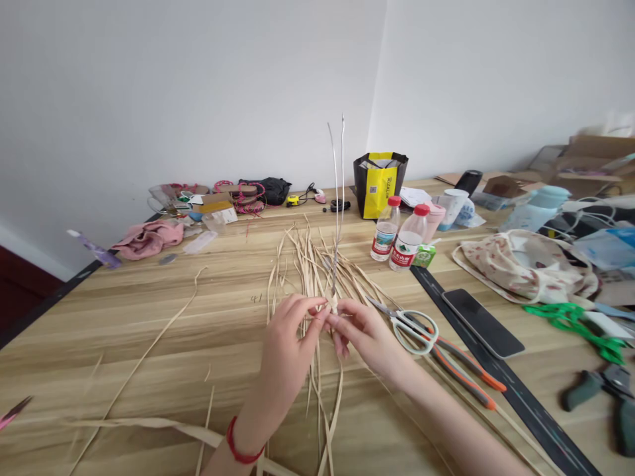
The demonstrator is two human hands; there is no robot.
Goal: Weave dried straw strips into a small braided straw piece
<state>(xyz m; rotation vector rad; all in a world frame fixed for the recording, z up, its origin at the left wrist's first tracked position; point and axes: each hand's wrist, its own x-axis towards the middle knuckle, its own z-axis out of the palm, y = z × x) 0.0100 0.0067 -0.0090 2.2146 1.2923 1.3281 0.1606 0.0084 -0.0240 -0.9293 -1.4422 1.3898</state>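
Two thin metal wires (342, 178) stand upright in front of me, their lower ends meeting between my hands. A pale, flat straw strip (333, 303) is wound around the base of the wires. My left hand (290, 334), with a red cord on its wrist, pinches this strip from the left with thumb and forefinger. From the right, my right hand (370, 334) closes thumb and fingers on the wrapped base. Many loose straw strips (303, 264) lie fanned out on the table behind and beneath both hands.
To the right lie white-handled scissors (415, 332), orange-grey pliers (464, 370) and a phone (482, 322). Two red-capped bottles (407, 243) and a yellow-black bag (380, 186) stand behind. A pink cloth (149, 239) lies at the left, with a long straw strip (159, 337) in front.
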